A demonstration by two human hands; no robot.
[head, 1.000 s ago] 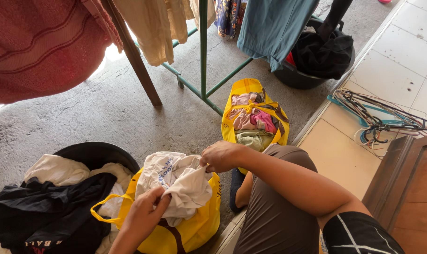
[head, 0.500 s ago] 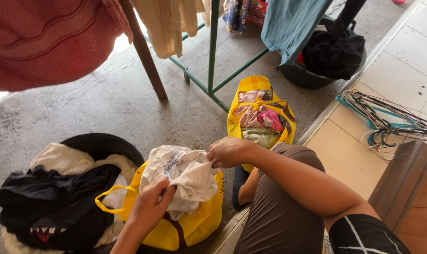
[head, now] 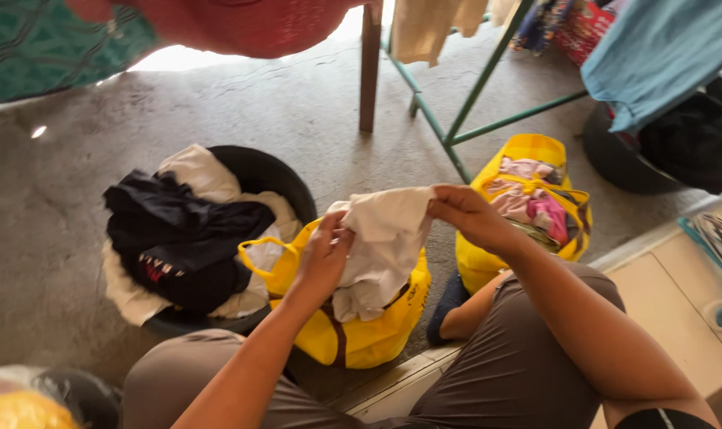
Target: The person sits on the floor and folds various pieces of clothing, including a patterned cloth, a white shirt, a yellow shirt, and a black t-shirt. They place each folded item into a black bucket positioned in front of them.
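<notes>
White garment [head: 385,238] now lifted higher than a second ago, clear of the front yellow bag [head: 361,334], stretched between both hands. Left hand [head: 323,258] grips its lower left side, right hand [head: 468,216] pinches the top edge. Looks pulled out for sorting. Black basin [head: 257,171] of clothes sits left, second yellow bag [head: 536,151] right.

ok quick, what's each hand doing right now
Left hand: closed on the white garment, gripping its lower left side over the yellow bag.
Right hand: closed, pinching the same garment's top edge.
</notes>
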